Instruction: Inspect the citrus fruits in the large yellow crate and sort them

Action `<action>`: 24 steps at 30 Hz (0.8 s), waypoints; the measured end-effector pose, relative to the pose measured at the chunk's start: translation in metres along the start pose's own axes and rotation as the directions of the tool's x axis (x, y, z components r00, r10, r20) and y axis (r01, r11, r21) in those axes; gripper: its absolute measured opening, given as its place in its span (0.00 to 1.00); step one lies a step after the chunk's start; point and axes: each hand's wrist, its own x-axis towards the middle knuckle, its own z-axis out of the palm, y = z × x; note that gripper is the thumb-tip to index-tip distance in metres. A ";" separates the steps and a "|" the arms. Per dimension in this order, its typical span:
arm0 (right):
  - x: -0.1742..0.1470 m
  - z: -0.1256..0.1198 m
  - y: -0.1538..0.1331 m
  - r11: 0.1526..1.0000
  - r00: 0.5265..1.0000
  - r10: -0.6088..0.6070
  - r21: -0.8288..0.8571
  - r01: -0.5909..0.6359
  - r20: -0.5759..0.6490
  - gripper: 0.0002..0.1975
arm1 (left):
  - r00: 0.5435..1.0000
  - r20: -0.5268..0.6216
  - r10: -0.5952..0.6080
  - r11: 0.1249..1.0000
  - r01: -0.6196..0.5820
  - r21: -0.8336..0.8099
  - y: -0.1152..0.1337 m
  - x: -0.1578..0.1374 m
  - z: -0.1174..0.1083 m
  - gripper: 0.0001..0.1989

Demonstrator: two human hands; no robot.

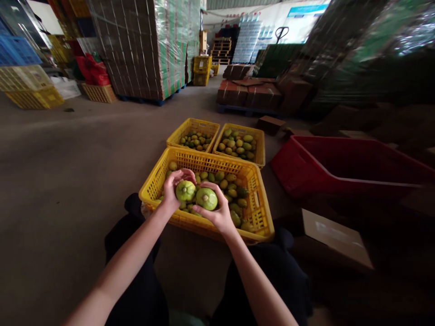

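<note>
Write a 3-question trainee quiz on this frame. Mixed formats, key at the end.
1. Multiple choice: In the middle of the picture, how many open yellow crates show fruit inside?
a) two
b) three
c) five

2. True or false: The left hand and the right hand each hold a green fruit.

3. Fill in: As seen in the picture, the red tub stands to the ____ of those crates.

Key: 1: b. 2: true. 3: right.
</note>
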 end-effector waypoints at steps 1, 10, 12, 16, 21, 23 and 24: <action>-0.001 0.001 0.000 1.000 1.000 0.009 0.022 -0.009 0.013 0.24 | 1.000 -0.005 -0.003 1.000 0.003 -0.008 0.001 0.001 -0.002 0.13; -0.008 0.016 0.006 0.949 0.958 0.278 0.171 -0.263 -0.070 0.25 | 0.985 -0.144 -0.090 0.994 0.079 -0.079 -0.001 0.003 -0.012 0.18; -0.007 0.019 0.011 0.866 0.888 0.438 0.333 -0.374 -0.142 0.22 | 0.971 -0.190 -0.145 0.988 0.131 -0.083 -0.005 0.003 -0.011 0.19; 0.000 0.015 0.017 0.626 0.777 0.627 0.626 -0.464 -0.051 0.21 | 0.903 -0.246 -0.352 0.929 0.304 -0.212 -0.012 0.007 -0.010 0.16; 0.009 -0.003 0.018 0.573 0.790 0.613 0.681 -0.456 0.013 0.22 | 0.862 -0.193 -0.468 0.851 0.381 -0.363 -0.019 0.015 -0.012 0.11; 0.011 -0.007 0.019 0.512 0.763 0.644 0.712 -0.480 0.052 0.22 | 0.850 -0.146 -0.507 0.818 0.421 -0.391 -0.021 0.016 -0.011 0.13; 0.011 -0.008 0.020 0.465 0.741 0.667 0.731 -0.499 0.082 0.22 | 0.838 -0.134 -0.529 0.803 0.443 -0.400 -0.022 0.016 -0.011 0.14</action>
